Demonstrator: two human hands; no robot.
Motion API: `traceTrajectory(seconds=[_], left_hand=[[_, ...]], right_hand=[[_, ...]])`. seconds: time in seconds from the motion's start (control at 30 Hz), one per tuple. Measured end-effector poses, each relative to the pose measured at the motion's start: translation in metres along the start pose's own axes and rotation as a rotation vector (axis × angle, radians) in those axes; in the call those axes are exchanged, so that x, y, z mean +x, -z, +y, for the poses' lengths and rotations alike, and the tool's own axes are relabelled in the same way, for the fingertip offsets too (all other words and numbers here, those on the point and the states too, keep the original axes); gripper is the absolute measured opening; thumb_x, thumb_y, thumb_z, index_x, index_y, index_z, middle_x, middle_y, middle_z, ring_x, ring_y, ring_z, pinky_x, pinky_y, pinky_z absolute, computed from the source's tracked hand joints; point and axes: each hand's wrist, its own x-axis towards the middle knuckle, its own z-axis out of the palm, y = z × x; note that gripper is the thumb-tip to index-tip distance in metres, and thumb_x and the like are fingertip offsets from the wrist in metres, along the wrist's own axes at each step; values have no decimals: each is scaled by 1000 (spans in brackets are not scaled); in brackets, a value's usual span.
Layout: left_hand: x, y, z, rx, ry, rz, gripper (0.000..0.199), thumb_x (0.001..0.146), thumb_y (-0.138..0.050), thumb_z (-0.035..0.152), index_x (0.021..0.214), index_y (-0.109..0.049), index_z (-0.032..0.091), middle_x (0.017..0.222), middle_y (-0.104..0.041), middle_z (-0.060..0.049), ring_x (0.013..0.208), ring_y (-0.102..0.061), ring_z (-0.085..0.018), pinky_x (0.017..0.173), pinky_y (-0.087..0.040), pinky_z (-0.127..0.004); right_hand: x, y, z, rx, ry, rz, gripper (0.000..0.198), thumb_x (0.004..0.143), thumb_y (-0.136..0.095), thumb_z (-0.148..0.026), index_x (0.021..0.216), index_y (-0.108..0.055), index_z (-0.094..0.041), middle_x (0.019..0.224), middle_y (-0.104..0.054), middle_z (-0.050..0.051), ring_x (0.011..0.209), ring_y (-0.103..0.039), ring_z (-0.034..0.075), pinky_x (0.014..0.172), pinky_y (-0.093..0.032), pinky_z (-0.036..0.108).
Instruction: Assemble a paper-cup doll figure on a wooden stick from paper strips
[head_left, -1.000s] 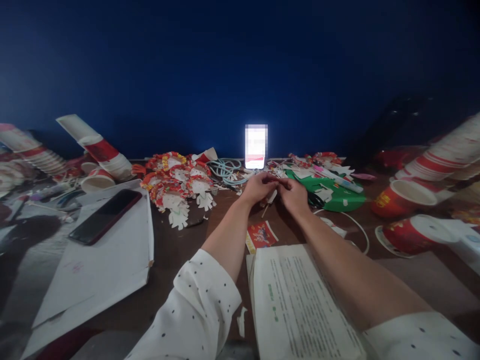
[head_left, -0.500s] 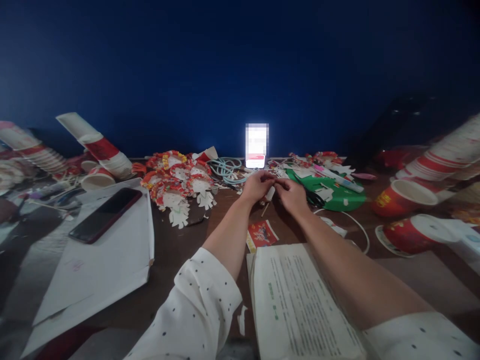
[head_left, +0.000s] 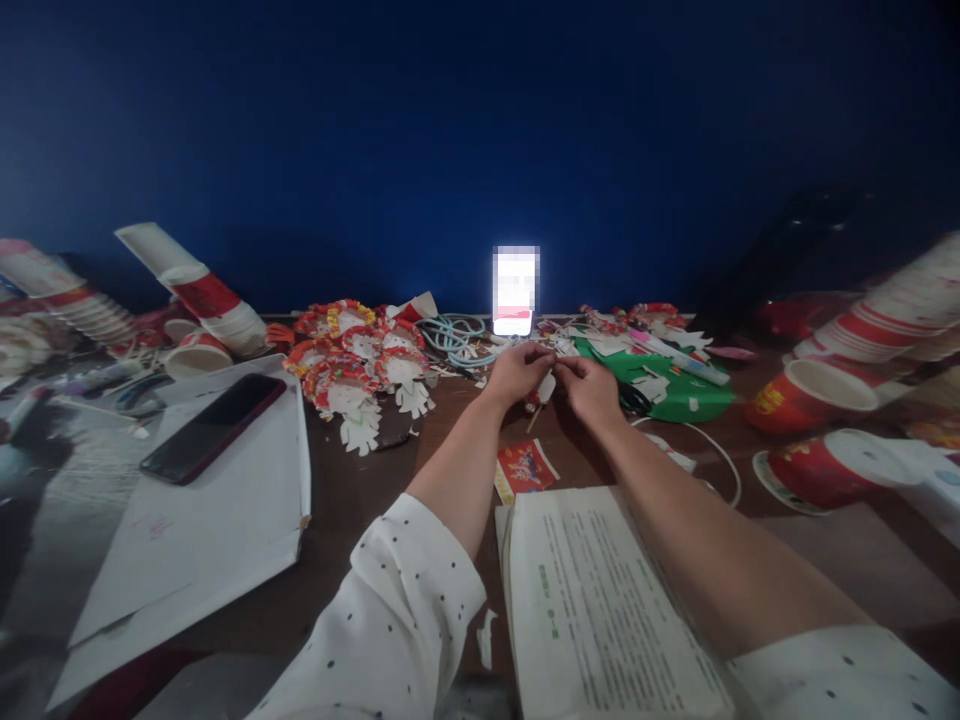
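White cloth with dark dots makes the sleeves (head_left: 409, 570) of the person leaning over a brown table (head_left: 442, 460), where the change over the last second is slight and confined to the fingertips. The left hand (head_left: 517, 373) and right hand (head_left: 594, 390) face each other in the same spot as before, below the lit phone (head_left: 512, 325). Half a second ago their fingertips stood slightly apart; now they have come closer and almost meet. The fingers of each hand are bent inward, thumb towards forefinger, with little gap, but whether either pinch is fully closed, and on what, cannot be told at this size. The small white piece (head_left: 547, 388) is just beneath those fingertips, between the hands; it has shifted a little to the right, next to a thin stick (head_left: 533, 421). It looks as though it moves with the fingers, though which hand carries it is unclear. All this suggests a fine adjustment within the same handwork rather than a new step. Nearer the person, the red card (head_left: 527, 467) and the book (head_left: 600, 600) lie where they were, as does the green sheet (head_left: 701, 388) beyond the right wrist.
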Motion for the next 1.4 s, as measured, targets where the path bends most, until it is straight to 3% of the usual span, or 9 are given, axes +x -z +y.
traceTrajectory(seconds=[0.47, 0.8, 1.23, 1.4], left_hand=[[-3, -1, 5, -46, 97, -20, 19, 85, -64, 18, 100, -74, 15, 71, -68, 0, 57, -55, -10, 64, -50, -24], [2, -2, -5, -86, 42, 7, 12, 82, -69, 19, 92, -74, 16, 81, -72, -2, 78, -65, -14, 80, -53, -28], [1, -1, -2, -97, 92, 5, 11, 83, -68, 25, 88, -72, 15, 72, -68, 0, 64, -59, -11, 67, -50, -24], [1, -1, -2, -98, 71, 11, 8, 82, -69, 21, 86, -72, 15, 75, -69, 0, 69, -61, -12, 73, -51, -25]], right_hand=[[3, 1, 2, -142, -12, 25, 25, 81, -61, -41, 74, -70, -19, 74, -74, 7, 77, -68, 24, 76, -52, 35], [3, -3, 9, -14, 16, 28, 24, 78, -60, -42, 79, -70, -20, 76, -74, 6, 81, -69, 25, 77, -55, 38], [1, -3, 4, 12, -9, 4, 29, 75, -66, -45, 82, -72, -18, 83, -76, 8, 81, -70, 26, 81, -54, 40], [2, -5, 7, 23, 2, 1, 29, 75, -67, -45, 84, -72, -18, 82, -76, 8, 81, -70, 25, 80, -54, 39]])
